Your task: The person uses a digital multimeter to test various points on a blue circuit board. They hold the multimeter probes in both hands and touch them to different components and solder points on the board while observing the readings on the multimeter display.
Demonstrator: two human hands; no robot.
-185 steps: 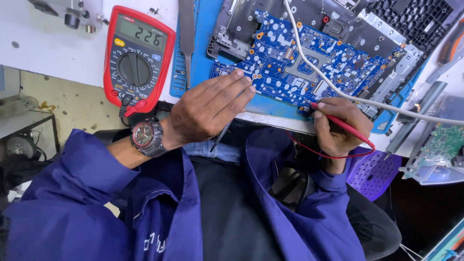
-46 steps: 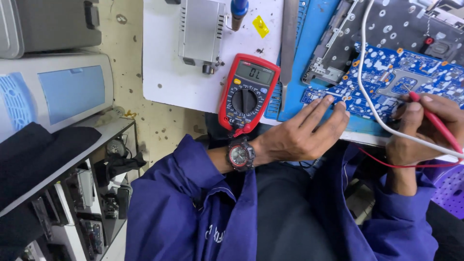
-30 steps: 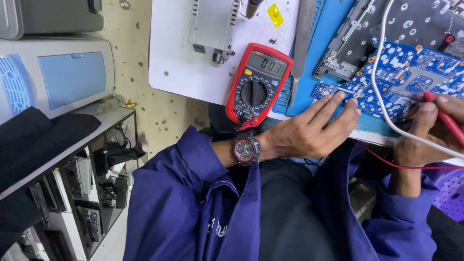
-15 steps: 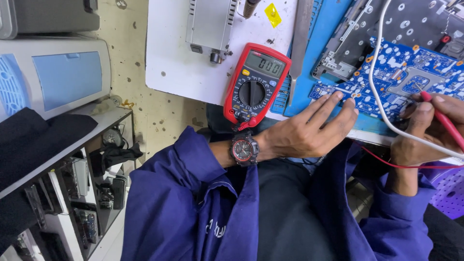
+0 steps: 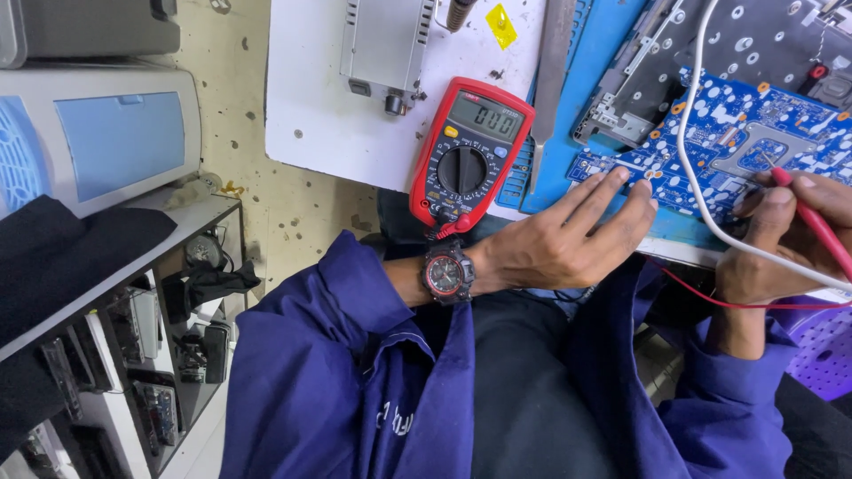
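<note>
The blue circuit board (image 5: 754, 146) lies at 2 o'clock, near the front edge of the bench (image 5: 337, 133); it is dense with small silver parts. The left hand (image 5: 559, 244) rests with fingers spread over this edge, tips touching the board. The right hand (image 5: 781, 239) pinches a red probe (image 5: 812, 222) on the board. A red multimeter (image 5: 470, 155) lies at 12 o'clock, with bare white bench to its left.

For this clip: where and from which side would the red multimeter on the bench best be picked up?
Probably by the long side edges of the red multimeter, near its middle beside the dial, coming from above. It lies flat, face up on the white bench top, with bare bench along its left edge. Its lower end is crowded by lead plugs and the left hand, and a metal strip lies near its right edge.
</note>
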